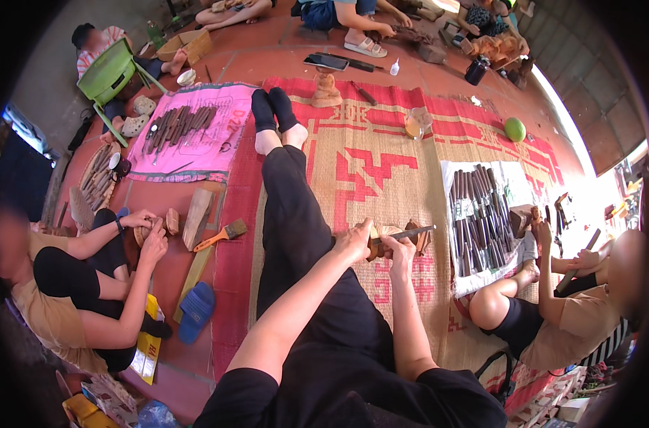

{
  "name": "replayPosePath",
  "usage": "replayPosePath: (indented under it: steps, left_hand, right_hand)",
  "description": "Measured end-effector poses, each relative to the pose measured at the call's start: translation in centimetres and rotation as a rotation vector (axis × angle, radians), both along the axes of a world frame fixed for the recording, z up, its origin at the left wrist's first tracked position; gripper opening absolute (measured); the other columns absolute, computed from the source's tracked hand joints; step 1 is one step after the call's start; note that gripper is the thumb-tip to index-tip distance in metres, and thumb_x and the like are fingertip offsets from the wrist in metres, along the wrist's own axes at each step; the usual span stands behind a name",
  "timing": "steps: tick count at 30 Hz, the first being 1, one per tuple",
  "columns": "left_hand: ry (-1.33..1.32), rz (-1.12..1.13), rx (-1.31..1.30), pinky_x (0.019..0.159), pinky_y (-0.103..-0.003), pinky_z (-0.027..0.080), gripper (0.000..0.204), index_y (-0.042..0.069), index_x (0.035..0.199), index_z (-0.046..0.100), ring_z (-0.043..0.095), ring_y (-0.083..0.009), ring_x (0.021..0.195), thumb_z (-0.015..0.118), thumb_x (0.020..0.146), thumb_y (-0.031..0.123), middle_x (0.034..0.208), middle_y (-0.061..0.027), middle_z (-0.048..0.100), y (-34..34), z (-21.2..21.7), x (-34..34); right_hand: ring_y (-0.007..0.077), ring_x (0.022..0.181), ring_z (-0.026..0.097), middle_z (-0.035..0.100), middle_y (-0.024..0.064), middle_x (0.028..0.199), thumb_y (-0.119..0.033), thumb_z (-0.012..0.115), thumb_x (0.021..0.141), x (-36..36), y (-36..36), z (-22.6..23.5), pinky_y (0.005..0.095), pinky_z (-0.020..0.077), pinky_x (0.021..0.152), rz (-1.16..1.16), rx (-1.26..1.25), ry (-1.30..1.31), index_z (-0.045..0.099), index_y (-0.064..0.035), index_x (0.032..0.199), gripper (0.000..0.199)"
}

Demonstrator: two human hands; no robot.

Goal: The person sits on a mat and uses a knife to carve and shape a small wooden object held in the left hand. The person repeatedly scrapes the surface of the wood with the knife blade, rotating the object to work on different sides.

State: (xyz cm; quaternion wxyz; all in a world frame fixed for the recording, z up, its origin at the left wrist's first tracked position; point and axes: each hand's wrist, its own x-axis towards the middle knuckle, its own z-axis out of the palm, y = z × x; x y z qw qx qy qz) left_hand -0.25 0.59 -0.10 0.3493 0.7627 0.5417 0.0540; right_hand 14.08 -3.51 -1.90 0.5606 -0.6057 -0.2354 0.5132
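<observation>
Both forearms reach forward over my outstretched, black-clad legs to a small piece of carved wood [376,250] above the woven mat. My left hand [353,242] is closed around the wood's near left side. The fingers of my right hand [400,251] are closed on a slim grey bar-shaped hand tool [418,231], which lies across the wood and points right. Whether its end is a blade or a file face is too small to tell. Just beyond my right hand is another brown carved piece [423,244], partly hidden.
On the right, a white sheet [467,287] bears rows of dark-handled carving tools [478,221]; a person [574,307] works beside it. Left are a brush [225,234], a blue slipper [197,312], another person [89,299] and a pink sheet [228,146] with tools. A glass [416,125] stands ahead.
</observation>
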Motion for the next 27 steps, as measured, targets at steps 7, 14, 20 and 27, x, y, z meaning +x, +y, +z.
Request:
replayPosePath:
  steps: [7, 14, 20, 27]
  left_hand:
    - [0.034, -0.004, -0.009, 0.081, -0.044, 0.047, 0.069, 0.008, 0.12, 0.034, 0.059, -0.0356, 0.098, 0.074, 0.064, 0.016, 0.104, -0.0186, 0.06, -0.3, 0.3, 0.4]
    - [0.019, -0.001, -0.033, 0.081, -0.044, 0.047, 0.069, 0.009, 0.118, 0.036, 0.059, -0.0356, 0.098, 0.076, 0.063, 0.02, 0.105, -0.0184, 0.06, -0.1, 0.6, 0.2]
    - [0.064, 0.015, -0.107, 0.081, -0.044, 0.047, 0.065, 0.008, 0.117, 0.036, 0.058, -0.0352, 0.1, 0.074, 0.065, 0.017, 0.105, -0.0177, 0.06, -0.2, 1.6, 0.3]
    - [0.035, 0.012, -0.032, 0.081, -0.044, 0.047, 0.067, 0.009, 0.119, 0.035, 0.059, -0.0355, 0.099, 0.074, 0.064, 0.014, 0.104, -0.0185, 0.06, -0.3, 1.0, 0.4]
  right_hand:
    - [0.0089, 0.049, 0.048, 0.056, 0.0021, 0.061, -0.005, 0.07, 0.072, 1.6, 0.4, -1.2, 0.0217, 0.0364, 0.048, -0.07, 0.014, 0.001, 0.06, -0.0015, 0.073, 0.011]
    - [0.0064, 0.047, 0.044, 0.054, 0.0011, 0.059, -0.005, 0.069, 0.073, 0.5, -0.1, -1.1, 0.0208, 0.0319, 0.045, -0.049, 0.008, 0.049, 0.059, -0.0034, 0.071, 0.011]
    - [0.0061, 0.048, 0.045, 0.054, 0.0014, 0.06, -0.004, 0.069, 0.073, 1.3, -0.1, -1.1, 0.0198, 0.032, 0.045, -0.064, 0.027, 0.064, 0.059, -0.0025, 0.074, 0.01]
    - [0.0076, 0.049, 0.047, 0.056, 0.0025, 0.061, -0.006, 0.071, 0.073, 1.5, 0.0, -1.9, 0.0213, 0.0347, 0.047, -0.083, 0.072, 0.023, 0.059, -0.0032, 0.071, 0.012]
